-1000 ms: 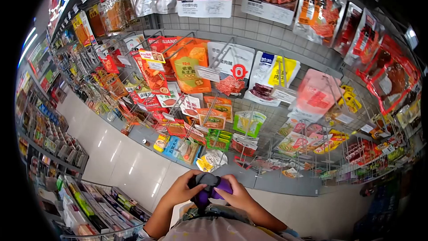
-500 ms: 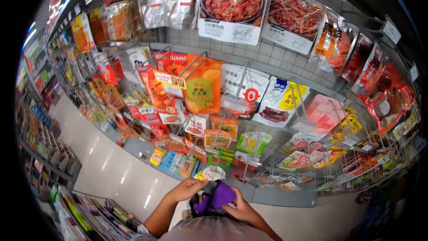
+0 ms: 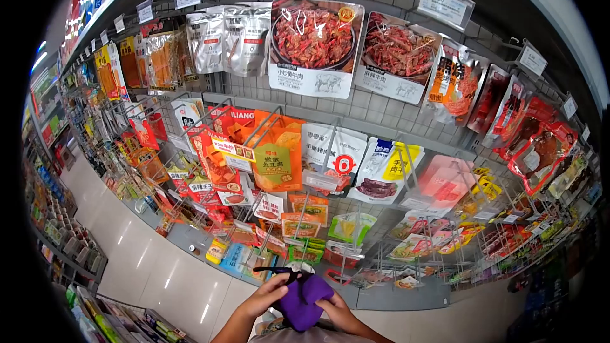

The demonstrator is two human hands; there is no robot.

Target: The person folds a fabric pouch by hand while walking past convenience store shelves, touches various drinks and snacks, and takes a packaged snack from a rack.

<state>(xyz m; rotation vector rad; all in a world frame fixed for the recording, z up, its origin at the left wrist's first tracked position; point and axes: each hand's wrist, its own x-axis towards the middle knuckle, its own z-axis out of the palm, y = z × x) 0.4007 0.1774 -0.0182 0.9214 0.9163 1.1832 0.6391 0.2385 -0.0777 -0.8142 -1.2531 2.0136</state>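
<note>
Low in the view, close to my body, both hands grip a purple cloth piece with black straps (image 3: 304, 302); its exact kind does not show. My left hand (image 3: 269, 296) pinches its left edge near the top, where a black strap sticks out to the left. My right hand (image 3: 337, 311) holds its right edge, the thumb lying on the cloth. Beyond the hands stands a shelf rack hung with snack packets, among them an orange pouch (image 3: 277, 159) and small green-and-orange packets (image 3: 305, 223).
Large meat-snack bags (image 3: 316, 47) hang on the upper row under price tags (image 3: 446, 4). A grey base shelf (image 3: 400, 295) runs along the bottom of the rack. A tiled aisle (image 3: 146, 257) lies to the left, with another stocked shelf (image 3: 67, 248) across it.
My view has tilted up, so the rack sits lower in it. The cloth has been turned: more purple shows, and a black strap now points left. Both hands still hold it.
</note>
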